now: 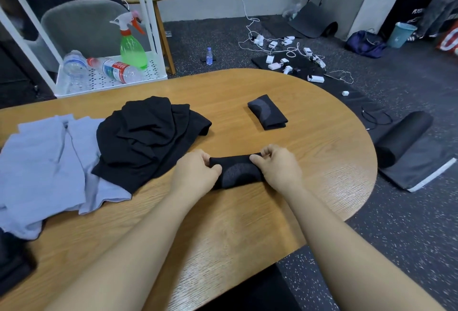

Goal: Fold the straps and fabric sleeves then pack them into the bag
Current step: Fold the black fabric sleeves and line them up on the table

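A black fabric sleeve with a grey patterned patch (238, 171) lies on the wooden table (309, 152) in front of me. My left hand (197, 170) pinches its left end and my right hand (278, 165) pinches its right end, fingers curled over the far edge. A second black sleeve (267, 112) lies folded on the table further back and to the right, apart from both hands. No bag can be made out for certain.
A heap of black cloth (148, 134) and light blue-grey garments (44, 169) cover the table's left side. Another dark item (12, 261) sits at the near left edge. Behind stands a white shelf (104, 80) with bottles and a green spray bottle (131, 48). Chargers and cables litter the floor.
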The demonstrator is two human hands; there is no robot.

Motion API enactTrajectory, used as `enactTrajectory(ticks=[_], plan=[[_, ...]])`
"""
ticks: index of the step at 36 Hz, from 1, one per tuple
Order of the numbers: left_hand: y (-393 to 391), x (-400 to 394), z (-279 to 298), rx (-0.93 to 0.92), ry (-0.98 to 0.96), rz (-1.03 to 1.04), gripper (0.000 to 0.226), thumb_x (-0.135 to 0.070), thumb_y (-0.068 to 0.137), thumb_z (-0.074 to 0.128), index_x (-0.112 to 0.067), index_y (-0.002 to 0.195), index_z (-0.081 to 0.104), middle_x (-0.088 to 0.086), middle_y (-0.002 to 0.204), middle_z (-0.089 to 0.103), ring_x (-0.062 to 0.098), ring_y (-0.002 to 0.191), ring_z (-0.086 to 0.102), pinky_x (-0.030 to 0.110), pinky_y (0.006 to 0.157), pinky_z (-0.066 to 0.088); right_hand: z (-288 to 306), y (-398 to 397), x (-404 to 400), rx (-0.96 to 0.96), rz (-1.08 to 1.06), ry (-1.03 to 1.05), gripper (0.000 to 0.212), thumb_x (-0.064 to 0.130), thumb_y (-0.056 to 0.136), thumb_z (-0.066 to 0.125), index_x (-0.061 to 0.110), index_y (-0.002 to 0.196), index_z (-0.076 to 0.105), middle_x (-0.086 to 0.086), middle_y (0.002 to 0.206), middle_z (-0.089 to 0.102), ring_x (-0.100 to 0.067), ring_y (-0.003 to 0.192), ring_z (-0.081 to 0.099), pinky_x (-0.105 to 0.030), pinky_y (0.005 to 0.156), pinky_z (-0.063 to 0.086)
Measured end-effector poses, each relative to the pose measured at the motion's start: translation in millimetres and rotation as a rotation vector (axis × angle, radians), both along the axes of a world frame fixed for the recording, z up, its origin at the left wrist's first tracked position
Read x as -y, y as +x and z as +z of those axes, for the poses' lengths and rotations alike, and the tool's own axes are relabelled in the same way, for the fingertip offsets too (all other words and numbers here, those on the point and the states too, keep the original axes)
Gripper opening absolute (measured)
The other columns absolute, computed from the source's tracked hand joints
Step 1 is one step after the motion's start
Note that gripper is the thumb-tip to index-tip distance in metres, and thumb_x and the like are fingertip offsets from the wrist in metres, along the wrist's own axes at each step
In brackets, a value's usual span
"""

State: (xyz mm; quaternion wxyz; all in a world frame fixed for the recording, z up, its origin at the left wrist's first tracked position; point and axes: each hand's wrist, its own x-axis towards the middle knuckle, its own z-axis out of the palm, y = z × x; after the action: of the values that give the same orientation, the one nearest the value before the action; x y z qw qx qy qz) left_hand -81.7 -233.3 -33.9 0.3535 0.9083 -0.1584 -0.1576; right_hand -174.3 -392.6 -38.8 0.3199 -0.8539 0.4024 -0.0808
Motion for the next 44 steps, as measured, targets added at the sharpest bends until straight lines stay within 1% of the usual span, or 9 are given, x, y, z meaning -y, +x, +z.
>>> enactTrajectory(ticks=[5,11,16,21,23,25,29,41,44], plan=[[-6,-2,1,0.083,0.050,-0.003,0.039,-0.033,0.086,0.064,-0.023,0.120,0.047,-0.006,0.095,0.066,0.015,0.089,0.062,0.039,0.079,0.055,-3,-3,-3,0.012,-0.034,-0.121,0.027,0.048,0.094,0.056,0.022,0.100,0.058,0.002,0.089,0.067,-0.021,0.087,0.060,-0.031,0.067,0.041],[-11,-15,1,0.148,-0.068,0.044,0.039,-0.035,0.092,0.060,-0.020,0.124,0.044,-0.009,0.075,0.064,0.011,0.081,0.060,0.033,0.070,0.050,-1,-15,1,0.102,-0.045,-0.201,0.027,0.043,0.099,0.048,0.018,0.103,0.058,0.000,0.081,0.064,-0.021,0.077,0.060,-0.035,0.068,0.048],[-16,-24,0,0.146,-0.124,0.050,0.043,-0.037,0.090,0.064,-0.020,0.125,0.045,-0.006,0.081,0.064,0.009,0.084,0.059,0.032,0.073,0.048,2,-28,-13,0.228,0.085,-0.476,0.029,0.031,0.099,0.049,0.014,0.119,0.060,-0.003,0.104,0.065,-0.022,0.097,0.058,-0.037,0.077,0.049],[-27,-21,1,0.613,-0.092,-0.083,0.036,-0.033,0.091,0.060,-0.017,0.124,0.055,0.002,0.119,0.056,0.023,0.112,0.051,0.042,0.092,0.039,-1,-30,-33,0.225,0.483,-0.766,0.045,0.035,0.094,0.037,0.010,0.123,0.061,-0.008,0.121,0.063,-0.028,0.116,0.057,-0.041,0.093,0.049],[-35,-14,2,0.688,-0.046,-0.262,0.045,-0.041,0.095,0.042,-0.016,0.131,0.054,0.003,0.137,0.051,0.023,0.127,0.044,0.042,0.101,0.033,-8,-30,-36,0.091,0.615,-0.763,0.054,0.035,0.095,0.031,0.008,0.135,0.054,-0.010,0.139,0.055,-0.027,0.134,0.046,-0.045,0.109,0.040],[-45,-8,-3,0.573,0.113,-0.434,0.069,-0.052,0.096,0.011,-0.015,0.151,0.029,0.003,0.160,0.024,0.019,0.148,0.017,0.038,0.118,0.011,-18,-31,-36,-0.014,0.692,-0.714,0.060,0.032,0.093,0.026,0.006,0.144,0.044,-0.011,0.150,0.043,-0.026,0.142,0.034,-0.044,0.116,0.028],[-54,-13,-25,0.427,0.367,-0.511,0.088,-0.062,0.080,-0.021,-0.014,0.153,-0.013,0.003,0.161,-0.018,0.012,0.144,-0.025,0.031,0.114,-0.020,-30,-36,-31,-0.078,0.723,-0.591,0.066,0.038,0.095,0.016,0.008,0.153,0.025,-0.009,0.160,0.021,-0.023,0.149,0.014,-0.037,0.118,0.007],[-49,-32,-24,0.380,0.441,-0.539,0.083,-0.064,0.085,-0.014,-0.016,0.151,-0.020,-0.001,0.160,-0.024,0.008,0.142,-0.026,0.032,0.115,-0.019,-24,-44,-39,-0.096,0.658,-0.433,0.095,0.070,0.081,-0.014,0.014,0.156,0.003,-0.002,0.163,-0.002,-0.014,0.149,-0.008,-0.028,0.117,-0.010],[-44,-34,-18,0.346,0.463,-0.569,0.079,-0.063,0.088,-0.005,-0.019,0.153,-0.017,-0.005,0.160,-0.021,0.009,0.146,-0.020,0.039,0.119,-0.017,-22,-47,-43,-0.054,0.613,-0.311,0.079,0.064,0.093,0.007,0.016,0.156,0.003,0.001,0.163,-0.001,-0.009,0.149,-0.009,-0.026,0.118,-0.010]])
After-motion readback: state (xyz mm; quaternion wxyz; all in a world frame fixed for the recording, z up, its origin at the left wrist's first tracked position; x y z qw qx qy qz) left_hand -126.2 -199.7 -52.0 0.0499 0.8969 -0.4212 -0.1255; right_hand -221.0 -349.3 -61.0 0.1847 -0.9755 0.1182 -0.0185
